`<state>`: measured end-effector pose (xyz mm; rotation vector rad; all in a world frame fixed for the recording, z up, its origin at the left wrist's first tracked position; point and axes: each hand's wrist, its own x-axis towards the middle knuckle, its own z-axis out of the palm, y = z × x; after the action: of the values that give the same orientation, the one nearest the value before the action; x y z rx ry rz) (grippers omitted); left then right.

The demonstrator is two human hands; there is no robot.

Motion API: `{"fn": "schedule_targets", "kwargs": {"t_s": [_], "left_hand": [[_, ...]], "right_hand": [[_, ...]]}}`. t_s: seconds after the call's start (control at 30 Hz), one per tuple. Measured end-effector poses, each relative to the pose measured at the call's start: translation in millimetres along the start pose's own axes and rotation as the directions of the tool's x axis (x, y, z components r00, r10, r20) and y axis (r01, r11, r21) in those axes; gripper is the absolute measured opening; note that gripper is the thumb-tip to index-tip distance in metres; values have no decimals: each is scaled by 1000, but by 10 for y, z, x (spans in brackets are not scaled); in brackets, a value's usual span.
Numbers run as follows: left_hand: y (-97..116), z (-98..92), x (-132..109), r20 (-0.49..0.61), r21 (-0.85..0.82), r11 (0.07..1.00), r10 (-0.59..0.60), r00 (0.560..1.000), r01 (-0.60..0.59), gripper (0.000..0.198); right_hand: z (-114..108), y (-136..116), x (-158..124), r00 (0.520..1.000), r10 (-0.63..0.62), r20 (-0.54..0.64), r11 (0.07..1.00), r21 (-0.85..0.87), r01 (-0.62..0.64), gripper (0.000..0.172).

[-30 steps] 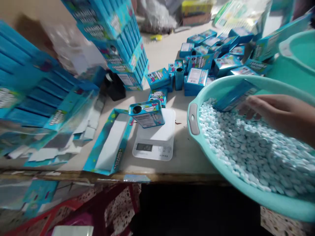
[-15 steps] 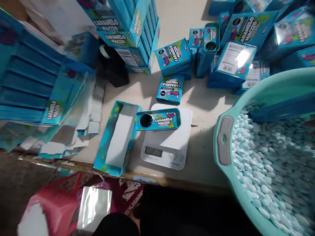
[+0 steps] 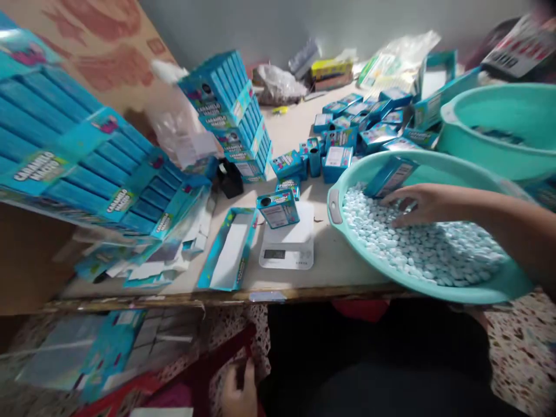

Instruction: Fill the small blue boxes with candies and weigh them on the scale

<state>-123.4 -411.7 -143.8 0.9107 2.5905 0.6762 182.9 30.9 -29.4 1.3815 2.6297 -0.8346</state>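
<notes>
My right hand (image 3: 412, 204) reaches into a turquoise tub (image 3: 336, 200) of pale blue candies (image 3: 408, 255). Its fingers are curved and apart, fingertips at the candies, with nothing held that I can see. Beside those fingers a blue candy box (image 3: 391, 176) leans in the tub. Low in the view, below the table edge, my left hand (image 3: 238, 391) has thumb and finger apart and appears to hold nothing. A blue box with a round hole in its top (image 3: 278, 209) stands on a white digital scale (image 3: 289, 258). Left of the scale lies an open blue display tray (image 3: 228, 249).
Stacked full display trays (image 3: 234, 116) rise behind a black object (image 3: 230, 178); more trays (image 3: 87, 150) lean at left. Several loose blue boxes (image 3: 360, 124) are piled at the back. A second turquoise tub (image 3: 499, 116) stands behind right. Flattened cardboard (image 3: 160, 263) lies at left.
The view has tilted up and shows more of the table's far side. My right hand, barely visible at the right edge before, is now among the candies. My left hand has come into view.
</notes>
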Motion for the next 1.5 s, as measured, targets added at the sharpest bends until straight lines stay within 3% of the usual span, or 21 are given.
{"fn": "schedule_targets", "kwargs": {"t_s": [0.07,0.13,0.2,0.27,0.33,0.4,0.43,0.47,0.5,0.57,0.6,0.63,0.7,0.8,0.87,0.97,1.17,1.33,1.4,1.5], "left_hand": [[32,81,281,-164,-272,961,12,986,-57,21],[165,47,492,-301,-499,843,50,952,-202,23],[389,-44,626,-377,-546,749,182,908,-376,19],[703,-104,721,-438,-499,681,335,834,-535,9],[1120,-82,820,-546,-430,598,424,722,-677,6],[1660,2,932,-637,-305,500,525,564,-811,6],[1974,52,987,-668,-229,432,583,463,-872,5],[2309,101,1037,-654,-173,384,644,397,-907,5],[2652,146,1079,-589,-127,349,727,353,-929,16],[3298,228,1128,-182,12,314,934,307,-949,33],[3567,267,1136,53,149,318,943,328,-936,33],[3784,305,1137,272,257,329,878,395,-909,30],[4047,379,1123,439,345,321,775,454,-882,18],[4117,475,1104,463,380,310,751,470,-871,20],[4073,528,1105,454,390,300,760,465,-871,28],[3999,593,1124,431,364,305,783,449,-880,22],[3880,667,1171,317,185,385,847,425,-904,22],[3828,667,1196,210,47,461,863,460,-886,16],[3817,668,1211,203,-20,458,872,445,-889,13],[3796,674,1208,192,-129,415,902,388,-901,13]], "right_hand": [[-35,-14,-4,999,33,8,999,-16,-33,38],[-72,-35,-26,1000,20,-20,999,-38,-21,23],[-99,-67,-51,999,-19,-42,998,-56,16,14],[-113,-99,-72,996,-58,-63,996,-69,54,12],[-121,-120,-86,991,-93,-97,993,-77,86,15],[-124,-125,-88,985,-115,-130,991,-83,105,20],[-124,-121,-84,983,-120,-140,991,-83,109,22],[-123,-112,-78,982,-120,-148,991,-82,109,23],[-122,-101,-70,981,-115,-159,991,-80,103,23],[-120,-75,-61,977,-104,-184,993,-75,91,22],[-121,-64,-64,975,-100,-198,994,-72,88,21],[-124,-57,-74,974,-98,-206,994,-68,86,20],[-135,-54,-109,970,-99,-221,994,-63,87,20],[-147,-52,-163,962,-116,-246,993,-65,103,19],[-141,-33,-168,953,-131,-274,991,-58,119,18],[-119,12,-129,948,-133,-290,991,-41,126,17],[-116,48,-78,958,-63,-281,998,-38,55,17],[-150,24,-130,962,-35,-272,999,-41,24,20],[-146,44,-116,966,-12,-258,999,-43,1,19],[-121,100,-48,972,0,-235,999,-44,-11,17]]}}
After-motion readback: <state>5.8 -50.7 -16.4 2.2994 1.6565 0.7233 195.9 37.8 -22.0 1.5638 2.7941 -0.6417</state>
